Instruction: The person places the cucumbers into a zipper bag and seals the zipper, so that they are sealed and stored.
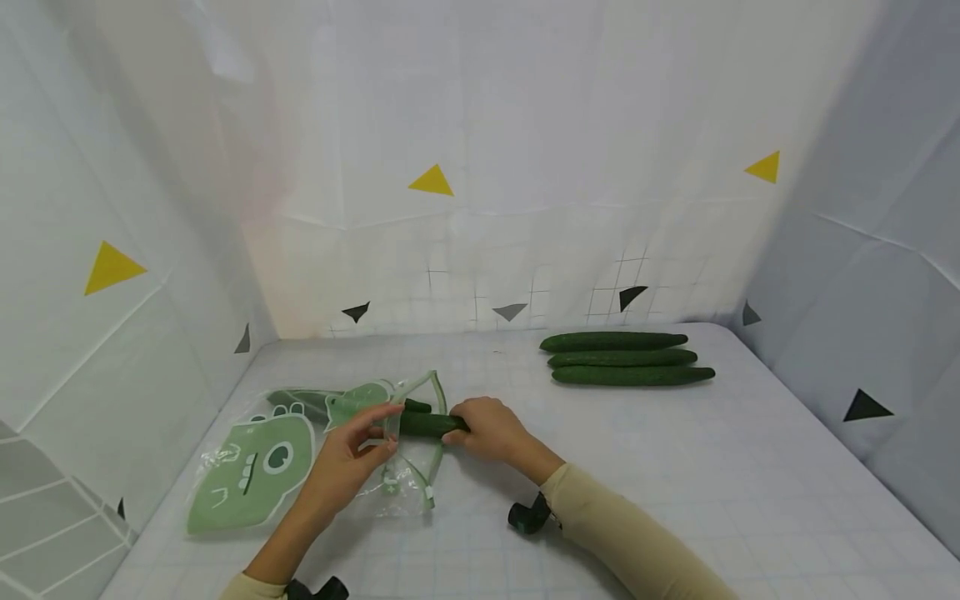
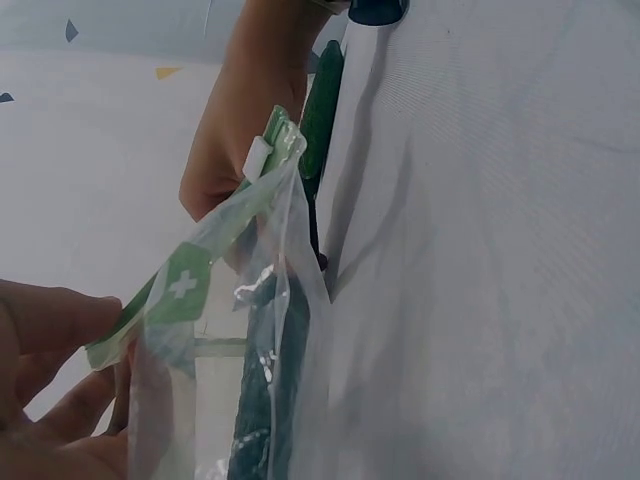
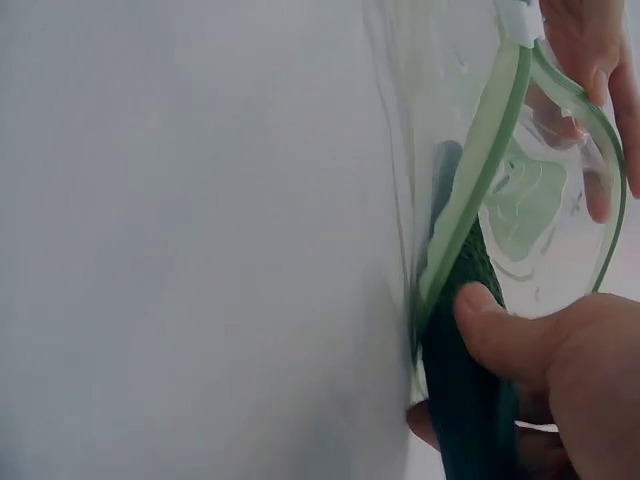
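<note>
A clear zip bag (image 1: 251, 475) printed with a green cartoon creature lies flat on the left, its green-edged mouth spread open toward the right. With thumb and fingers my left hand (image 1: 347, 467) pinches the bag's upper edge near the mouth. My right hand (image 1: 491, 429) grips a dark green cucumber (image 1: 427, 425) by its right end; the other end sits inside the bag mouth. Behind it, another cucumber (image 1: 292, 402) shows through the plastic. In the right wrist view, the thumb lies along the held cucumber (image 3: 465, 370) just outside the green rim. A white slider (image 2: 257, 158) sits on the zip strip.
Three cucumbers (image 1: 622, 358) lie side by side at the back right of the white table (image 1: 675, 483). White sheets with yellow and dark triangles enclose the table at the back and sides. A black wrist camera (image 1: 528, 517) hangs below the right sleeve.
</note>
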Action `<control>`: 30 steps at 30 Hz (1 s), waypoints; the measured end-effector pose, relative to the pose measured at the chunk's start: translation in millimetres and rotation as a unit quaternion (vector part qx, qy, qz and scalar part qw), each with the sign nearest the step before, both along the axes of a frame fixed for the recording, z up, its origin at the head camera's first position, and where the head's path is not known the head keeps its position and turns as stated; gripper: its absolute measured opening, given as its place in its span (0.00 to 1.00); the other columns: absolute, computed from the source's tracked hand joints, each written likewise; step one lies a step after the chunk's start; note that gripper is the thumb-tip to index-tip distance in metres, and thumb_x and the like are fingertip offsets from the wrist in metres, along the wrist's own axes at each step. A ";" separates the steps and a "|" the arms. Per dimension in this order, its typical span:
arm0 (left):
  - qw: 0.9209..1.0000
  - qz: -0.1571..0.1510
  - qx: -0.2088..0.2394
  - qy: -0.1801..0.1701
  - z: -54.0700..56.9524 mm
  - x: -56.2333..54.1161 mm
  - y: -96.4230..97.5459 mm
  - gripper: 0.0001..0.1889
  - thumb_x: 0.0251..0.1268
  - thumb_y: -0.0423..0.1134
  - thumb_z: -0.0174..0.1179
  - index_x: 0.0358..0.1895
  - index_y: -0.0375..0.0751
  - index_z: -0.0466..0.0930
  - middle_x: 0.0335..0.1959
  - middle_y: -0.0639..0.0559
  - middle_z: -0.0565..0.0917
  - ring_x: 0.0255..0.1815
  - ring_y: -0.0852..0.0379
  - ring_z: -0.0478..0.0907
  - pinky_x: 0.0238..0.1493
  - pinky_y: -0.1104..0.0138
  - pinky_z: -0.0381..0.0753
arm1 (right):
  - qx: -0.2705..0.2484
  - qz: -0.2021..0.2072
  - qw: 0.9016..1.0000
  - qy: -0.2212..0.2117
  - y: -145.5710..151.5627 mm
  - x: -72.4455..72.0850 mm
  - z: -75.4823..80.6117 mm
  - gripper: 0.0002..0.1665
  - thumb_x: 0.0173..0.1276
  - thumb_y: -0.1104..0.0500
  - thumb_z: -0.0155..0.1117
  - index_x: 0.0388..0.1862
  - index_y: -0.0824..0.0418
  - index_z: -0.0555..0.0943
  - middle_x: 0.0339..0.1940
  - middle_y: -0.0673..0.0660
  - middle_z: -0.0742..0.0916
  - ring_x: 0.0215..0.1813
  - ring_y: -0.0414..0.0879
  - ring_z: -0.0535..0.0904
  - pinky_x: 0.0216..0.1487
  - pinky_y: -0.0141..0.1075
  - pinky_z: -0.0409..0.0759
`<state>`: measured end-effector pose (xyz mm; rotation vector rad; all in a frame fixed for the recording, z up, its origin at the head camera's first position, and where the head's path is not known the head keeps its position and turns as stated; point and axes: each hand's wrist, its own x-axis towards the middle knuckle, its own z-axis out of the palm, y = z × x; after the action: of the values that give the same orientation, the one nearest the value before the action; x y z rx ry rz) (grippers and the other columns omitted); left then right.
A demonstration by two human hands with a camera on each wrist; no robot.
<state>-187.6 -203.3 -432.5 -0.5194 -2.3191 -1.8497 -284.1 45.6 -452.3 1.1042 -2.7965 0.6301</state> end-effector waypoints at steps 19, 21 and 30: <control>1.000 -0.005 -0.001 -0.005 1.5 1.1 0.0 0.27 0.68 0.21 0.64 0.69 0.42 0.79 0.72 0.44 0.73 0.56 0.29 0.77 0.51 0.64 0.83 | -0.065 0.051 0.995 -0.057 23.2 -8.4 2.5 0.12 0.74 0.58 0.70 0.28 0.57 0.86 0.17 0.42 0.76 0.22 0.36 0.63 0.27 0.32 0.64; 1.000 -0.004 -0.003 -0.005 1.1 1.0 -0.5 0.28 0.68 0.20 0.63 0.69 0.44 0.79 0.72 0.45 0.73 0.57 0.28 0.77 0.51 0.63 0.83 | -0.097 0.038 0.993 -0.060 21.4 -9.5 -0.1 0.09 0.74 0.58 0.70 0.33 0.59 0.90 0.18 0.43 0.80 0.21 0.36 0.62 0.27 0.32 0.64; 1.000 -0.002 -0.006 0.002 -0.4 -0.5 0.9 0.26 0.68 0.21 0.64 0.69 0.37 0.78 0.72 0.42 0.73 0.55 0.30 0.78 0.51 0.64 0.83 | -0.166 0.007 0.982 -0.088 -1.6 -7.3 -5.8 0.12 0.72 0.58 0.72 0.45 0.65 0.92 0.21 0.47 0.84 0.18 0.36 0.64 0.24 0.30 0.65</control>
<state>-188.0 -202.4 -432.9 -0.5286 -2.3296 -1.8368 -291.4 44.0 -458.0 1.0465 -2.6801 1.1985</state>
